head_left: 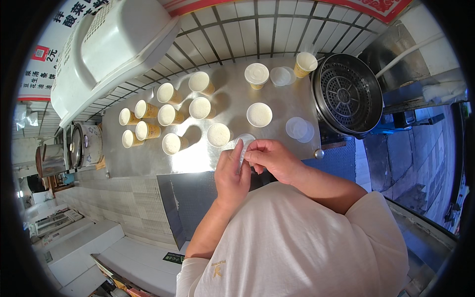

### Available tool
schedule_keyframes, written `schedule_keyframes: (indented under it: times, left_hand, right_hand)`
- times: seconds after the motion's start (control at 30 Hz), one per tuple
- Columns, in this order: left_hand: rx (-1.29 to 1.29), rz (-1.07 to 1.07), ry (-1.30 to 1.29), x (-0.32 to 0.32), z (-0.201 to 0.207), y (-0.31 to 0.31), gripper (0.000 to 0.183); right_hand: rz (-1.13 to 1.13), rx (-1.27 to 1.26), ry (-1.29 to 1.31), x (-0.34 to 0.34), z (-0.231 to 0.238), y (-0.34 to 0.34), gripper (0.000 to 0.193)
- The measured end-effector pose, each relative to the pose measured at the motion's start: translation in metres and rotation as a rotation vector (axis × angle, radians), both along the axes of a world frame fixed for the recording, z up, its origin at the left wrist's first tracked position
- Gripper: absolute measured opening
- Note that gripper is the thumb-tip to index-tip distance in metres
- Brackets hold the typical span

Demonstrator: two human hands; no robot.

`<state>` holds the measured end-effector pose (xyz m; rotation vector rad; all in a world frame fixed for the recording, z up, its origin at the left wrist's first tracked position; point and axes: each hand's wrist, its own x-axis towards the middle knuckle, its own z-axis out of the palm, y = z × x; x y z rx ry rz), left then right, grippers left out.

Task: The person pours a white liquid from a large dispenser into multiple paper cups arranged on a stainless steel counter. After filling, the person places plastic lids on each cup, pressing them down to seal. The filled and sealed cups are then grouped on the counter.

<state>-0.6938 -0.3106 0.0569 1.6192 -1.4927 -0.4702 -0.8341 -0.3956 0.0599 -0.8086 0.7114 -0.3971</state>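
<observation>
Cups stand on the steel table, most clustered left, uncovered, filled with something whitish. Another filled, open cup sits just past the hands; I read the cup behind it as lidded. Left hand and right hand both pinch a clear lid above the table's near edge. Loose lids lie right.

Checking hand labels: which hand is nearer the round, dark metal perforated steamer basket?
Right. The right hand is to the lower left of the steamer basket in view; the left hand is farther left and slightly lower.
</observation>
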Motion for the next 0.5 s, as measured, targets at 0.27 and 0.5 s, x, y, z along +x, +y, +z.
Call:
schedule_keyframes:
  times: [0.27, 0.5]
  left_hand:
    - [0.24, -0.163, 0.569, 0.017, -0.007, 0.009, 0.044]
    - [0.653, -0.199, 0.772, 0.024, -0.015, 0.011, 0.031]
  right_hand:
    - [0.026, -0.388, 0.118, -0.004, -0.007, -0.001, 0.014]
    - [0.246, -0.905, 0.356, -0.017, -0.02, -0.002, 0.011]
